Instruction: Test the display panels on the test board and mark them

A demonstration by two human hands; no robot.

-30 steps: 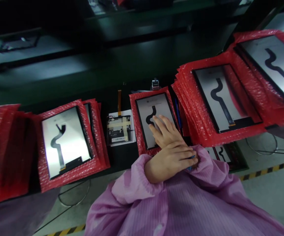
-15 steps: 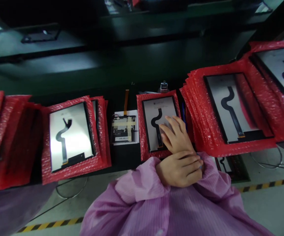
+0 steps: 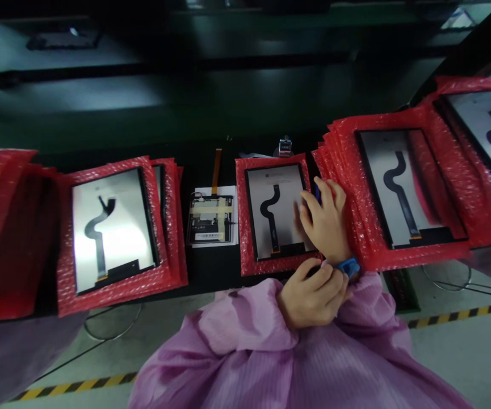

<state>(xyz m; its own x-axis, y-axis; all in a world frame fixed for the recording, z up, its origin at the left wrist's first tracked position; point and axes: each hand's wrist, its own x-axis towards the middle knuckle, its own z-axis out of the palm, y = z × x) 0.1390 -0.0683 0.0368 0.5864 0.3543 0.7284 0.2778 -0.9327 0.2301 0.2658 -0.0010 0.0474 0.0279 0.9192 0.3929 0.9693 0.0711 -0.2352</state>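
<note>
My right hand [image 3: 328,224] is open, its fingers apart over the right edge of a silver display panel [image 3: 277,210]. That panel has a black wavy flex cable and lies on a red bubble-wrap sleeve [image 3: 247,267]. A blue band [image 3: 348,267] circles my right wrist. Just below it, my left hand [image 3: 311,295] is closed with curled fingers by the right cuff; what they grip is hidden. A dark blue pen-like object [image 3: 317,194] shows behind my right fingertips.
Left of the panel lies a taped circuit assembly [image 3: 211,218] with an orange flex strip. A small counter [image 3: 285,146] stands behind. Red-wrapped panels are stacked at left [image 3: 115,230] and right [image 3: 398,187]. Pink-purple sleeves reach in from below.
My right hand has moved right, off the middle of the panel, uncovering the cable and the blue band. My left hand has loosened from the wrist and shifted slightly down.
</note>
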